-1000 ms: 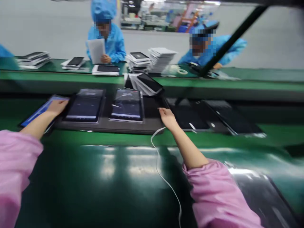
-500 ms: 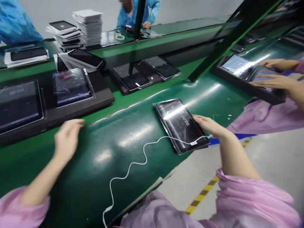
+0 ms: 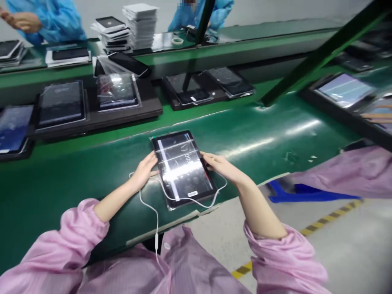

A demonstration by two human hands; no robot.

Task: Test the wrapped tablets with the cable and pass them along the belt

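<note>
A black tablet (image 3: 183,167) in a clear plastic wrap lies on the green conveyor belt (image 3: 260,134) right in front of me, its screen lit. My left hand (image 3: 144,171) grips its left edge, fingers curled onto it. My right hand (image 3: 219,165) holds its right edge the same way. A thin white cable (image 3: 153,212) runs from my chest, loops under the tablet's near end and comes up by my right wrist.
A dark tray (image 3: 92,116) behind the belt carries wrapped tablets (image 3: 118,92); another tray (image 3: 196,92) holds two more. Stacks of tablets and white sheets (image 3: 141,24) stand on the far bench, where people in blue work. A co-worker's pink sleeve (image 3: 346,171) and screens (image 3: 344,87) are at right.
The tablet has moved left along the belt to right in front of me. My left hand, free half a second ago, now grips its left edge; my right hand stays on its right edge.
</note>
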